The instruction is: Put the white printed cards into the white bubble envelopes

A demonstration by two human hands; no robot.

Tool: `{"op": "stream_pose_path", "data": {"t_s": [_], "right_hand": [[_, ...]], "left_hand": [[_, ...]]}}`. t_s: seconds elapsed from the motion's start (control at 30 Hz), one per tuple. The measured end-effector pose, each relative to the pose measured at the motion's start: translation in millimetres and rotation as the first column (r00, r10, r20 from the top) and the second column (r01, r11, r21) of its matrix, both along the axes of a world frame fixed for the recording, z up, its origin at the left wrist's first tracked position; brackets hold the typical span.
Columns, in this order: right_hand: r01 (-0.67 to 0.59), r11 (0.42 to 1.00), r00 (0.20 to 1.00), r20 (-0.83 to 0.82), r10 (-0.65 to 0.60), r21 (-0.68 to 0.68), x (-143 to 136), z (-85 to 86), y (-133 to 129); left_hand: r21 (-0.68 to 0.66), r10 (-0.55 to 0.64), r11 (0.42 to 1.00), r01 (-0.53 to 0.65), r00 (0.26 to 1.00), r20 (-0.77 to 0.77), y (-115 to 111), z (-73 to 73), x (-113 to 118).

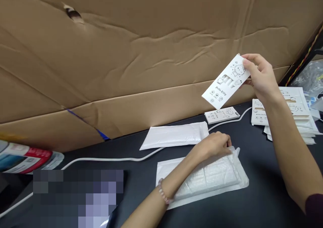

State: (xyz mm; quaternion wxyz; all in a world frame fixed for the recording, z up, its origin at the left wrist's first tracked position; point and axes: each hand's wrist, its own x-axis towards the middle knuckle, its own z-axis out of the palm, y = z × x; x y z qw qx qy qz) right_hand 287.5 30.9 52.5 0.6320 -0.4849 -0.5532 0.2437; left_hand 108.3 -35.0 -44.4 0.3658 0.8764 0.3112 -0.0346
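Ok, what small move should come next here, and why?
I'd probably lower the raised printed box toward the right end of the nearer padded mailer: the right hand holds the box up away from it, while the left hand is at the mailer's far edge, near that end. I can't tell whether the mailer is open there.

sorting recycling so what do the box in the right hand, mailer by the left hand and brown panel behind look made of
White box in the right hand: probably thin card, matte, with crisp edges and a cut-out window.
Mailer by the left hand: glossy wrinkles suggest plastic film, though coated paper is possible.
Brown panel: likely cardboard, dull, creased, torn at one spot.
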Motion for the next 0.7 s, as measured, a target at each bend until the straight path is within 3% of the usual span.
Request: {"op": "stream_pose_path", "data": {"t_s": [0.07,0.13,0.2,0.27,0.37,0.43,0.6,0.7], "right_hand": [[-0.024,0.998,0.999,0.034,0.022,0.062,-2,0.6,-2],[-0.033,0.986,0.998,0.059,0.023,0.162,-6,2.6,-5],[-0.007,0.951,0.996,0.084,-0.019,0.308,-10,6.2,-9],[0.028,0.884,0.988,0.121,-0.095,0.466,-14,10.6,-14],[0.054,0.787,0.958,0.190,-0.214,0.614,-22,16.8,-25],[0.047,0.784,0.942,0.234,-0.241,0.620,-28,19.6,-32],[0.050,0.838,0.925,0.291,-0.244,0.544,-38,20.5,-42],[0.148,0.778,0.912,0.220,-0.346,0.611,-39,18.0,-40]], "left_hand": [[0.010,0.050,0.999,-0.052,0.992,0.117,6,11.0,-11],[0.052,0.167,0.981,-0.188,0.947,0.274,13,27.2,-27],[0.049,0.360,0.915,-0.401,0.864,0.352,21,43.7,-44],[-0.059,0.500,0.849,-0.525,0.763,0.411,25,57.4,-58],[-0.293,0.594,0.799,-0.524,0.617,0.517,27,70.9,-72],[-0.385,0.622,0.781,-0.492,0.552,0.556,26,75.9,-75],[-0.407,0.643,0.764,-0.501,0.534,0.550,23,82.2,-77],[-0.423,0.648,0.761,-0.492,0.546,0.531,22,84.1,-78]]}}
